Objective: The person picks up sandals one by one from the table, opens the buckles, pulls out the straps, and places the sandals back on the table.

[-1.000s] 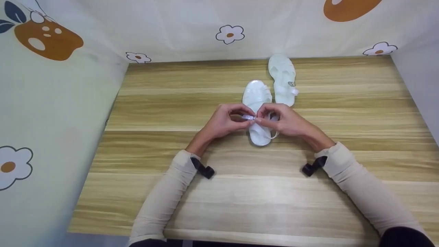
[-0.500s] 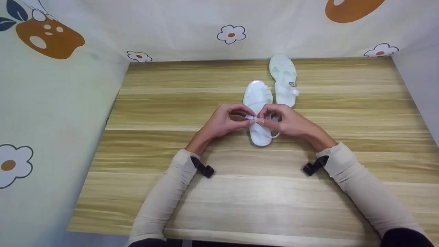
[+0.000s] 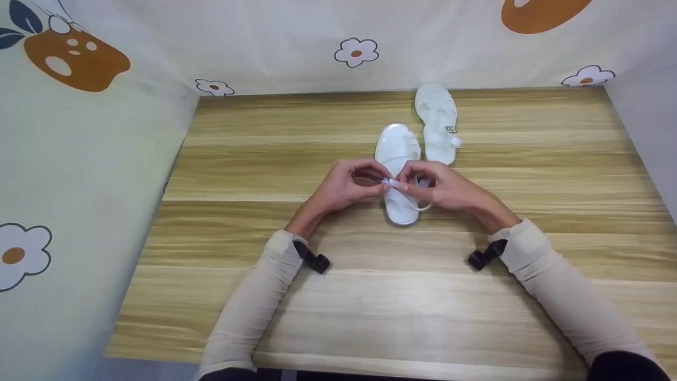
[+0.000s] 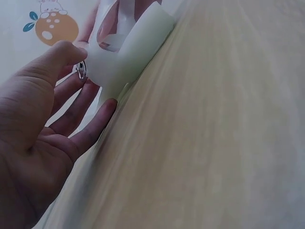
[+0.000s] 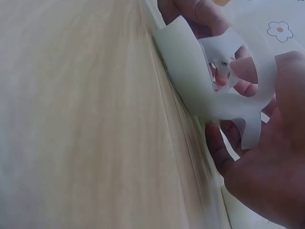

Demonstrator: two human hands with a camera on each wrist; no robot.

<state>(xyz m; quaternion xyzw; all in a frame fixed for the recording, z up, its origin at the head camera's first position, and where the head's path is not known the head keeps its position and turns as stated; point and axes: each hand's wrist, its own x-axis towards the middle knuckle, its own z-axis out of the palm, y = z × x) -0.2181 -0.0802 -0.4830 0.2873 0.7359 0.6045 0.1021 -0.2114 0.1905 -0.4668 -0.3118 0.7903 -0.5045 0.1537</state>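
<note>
On wooden table [image 3: 264, 159]: both hands, left [image 3: 344, 186], right [image 3: 441, 188], pinch near sandal's [image 3: 398, 153] strap [image 3: 391, 182]; no writing legible.

A second white sandal [image 3: 437, 123] lies on the wooden table [image 3: 264, 159], before a flower-printed backdrop [image 3: 355, 52].

Both arms reach in from the lower frame, sleeves to the wrists. Left hand [image 3: 344, 186] and right hand [image 3: 441, 186] meet at centre, fingertips pinched together.
</note>
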